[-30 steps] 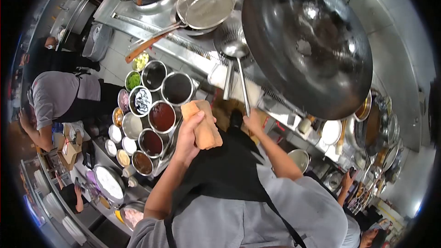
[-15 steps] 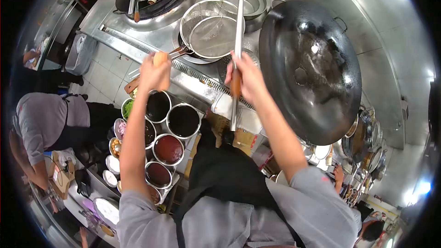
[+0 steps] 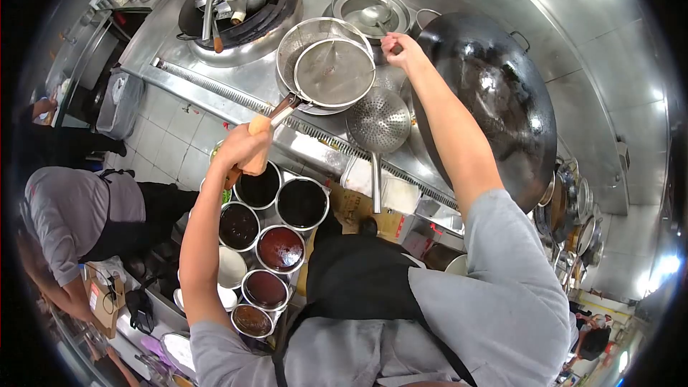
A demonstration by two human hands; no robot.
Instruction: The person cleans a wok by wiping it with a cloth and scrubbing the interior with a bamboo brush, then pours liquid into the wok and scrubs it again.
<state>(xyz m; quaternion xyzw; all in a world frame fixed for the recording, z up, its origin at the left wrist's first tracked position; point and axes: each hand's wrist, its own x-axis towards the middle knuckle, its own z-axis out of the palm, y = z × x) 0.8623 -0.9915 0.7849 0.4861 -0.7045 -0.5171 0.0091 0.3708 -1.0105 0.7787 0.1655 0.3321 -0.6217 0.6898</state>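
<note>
My left hand [image 3: 244, 150] is closed round the wooden handle [image 3: 259, 126] of a strainer. The strainer's round mesh [image 3: 335, 72] lies over a wider mesh basket on the steel counter. My right hand [image 3: 402, 50] grips the ladle [image 3: 377, 16] near its handle, and the ladle's bowl is inside a round metal pot [image 3: 351, 6]. Just below my right hand lies a perforated skimmer [image 3: 378, 120], its handle pointing toward me. A large dark wok [image 3: 494, 100] stands to the right.
Sauce containers [image 3: 303, 203] stand at the lower left. Another wok [image 3: 208, 20] with utensils sits at the upper left. A grated drain [image 3: 215, 86] runs along the counter. A person [image 3: 86, 208] bends over at the left; pans [image 3: 584, 201] hang at the right.
My right hand has moved forward, and the ladle's bowl has come down into the pot. My left hand has moved slightly toward me. The skimmer is now fully visible.
</note>
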